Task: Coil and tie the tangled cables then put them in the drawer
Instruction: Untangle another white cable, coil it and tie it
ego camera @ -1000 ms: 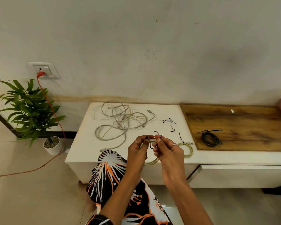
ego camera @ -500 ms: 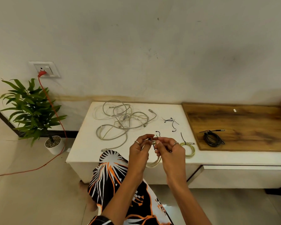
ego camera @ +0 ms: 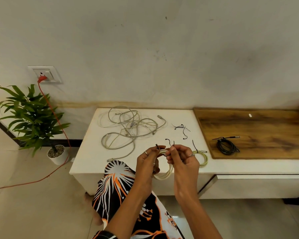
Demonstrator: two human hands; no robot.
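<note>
While both hands work at chest height above the table's near edge, notes run large to small:

Room: pale wall, tiled floor, potted plant [ego camera: 31, 116] at left below a wall socket [ego camera: 45, 75] with an orange cord [ego camera: 59, 121] trailing to the floor.
Table: white table [ego camera: 86, 152]; wooden board [ego camera: 259, 128] on its right part; drawer front [ego camera: 248, 185] below, standing slightly ajar.
Tangle: grey tangled cables [ego camera: 128, 128] lie loose, far-left of the hands, not yet coiled.
Finished coils: black coil [ego camera: 227, 146] on the board; yellow-green coil [ego camera: 203, 156] just beside the right hand.
Held coil: cream coil [ego camera: 164, 175] hangs between the hands, its loop upright, long axis running top to bottom.
Left hand [ego camera: 148, 163]: grip curled on the coil's top, pinching one end of the black tie [ego camera: 166, 152].
Right hand [ego camera: 183, 161]: grip pinched on the tie's other end, level with the left, equally near.
Spare ties [ego camera: 181, 128]: well apart, behind the hands.
Judgement: twisting the tie ends closed looks like the coming move.
</note>
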